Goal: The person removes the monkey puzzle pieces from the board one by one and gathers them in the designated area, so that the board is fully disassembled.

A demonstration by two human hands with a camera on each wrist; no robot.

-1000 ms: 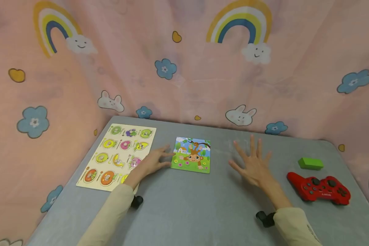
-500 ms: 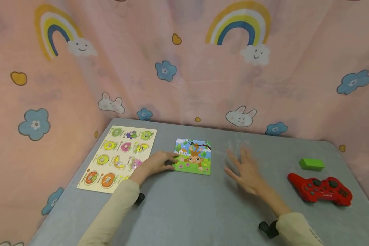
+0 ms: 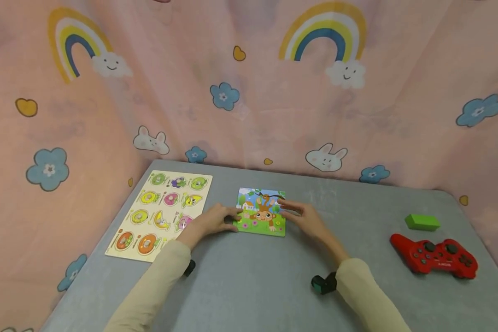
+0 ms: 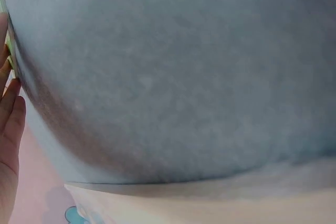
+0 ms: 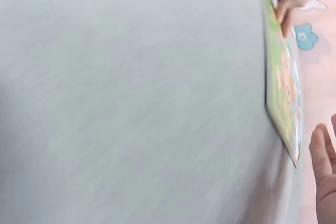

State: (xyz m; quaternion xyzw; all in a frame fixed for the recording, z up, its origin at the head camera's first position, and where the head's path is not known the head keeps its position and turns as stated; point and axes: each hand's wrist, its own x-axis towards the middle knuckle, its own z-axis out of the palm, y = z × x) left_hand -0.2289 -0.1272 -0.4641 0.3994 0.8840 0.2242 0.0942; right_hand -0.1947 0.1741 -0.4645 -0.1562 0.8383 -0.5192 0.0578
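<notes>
A small square monkey picture board [image 3: 260,220] lies flat on the grey table [image 3: 249,281]. At its left edge, my left hand [image 3: 213,220] has bent fingers over the top surface and the thumb by the lower left corner; the right wrist view shows this grip at the board's far end [image 5: 283,82]. My right hand [image 3: 308,221] comes in at the right edge, its fingers extended and slightly spread, fingertips overlapping the edge in the head view. A gap shows between those fingers [image 5: 319,153] and the board in the right wrist view.
A cream fruit puzzle board [image 3: 126,220] lies to the left, partly under the left forearm. Over on the right are a green block [image 3: 422,222] and a red game controller [image 3: 435,256]. A pink patterned curtain [image 3: 257,124] hangs behind the table.
My right hand has moved left from the open table to the board's right edge. My left hand has shifted right onto the board's left edge. The board stays in place.
</notes>
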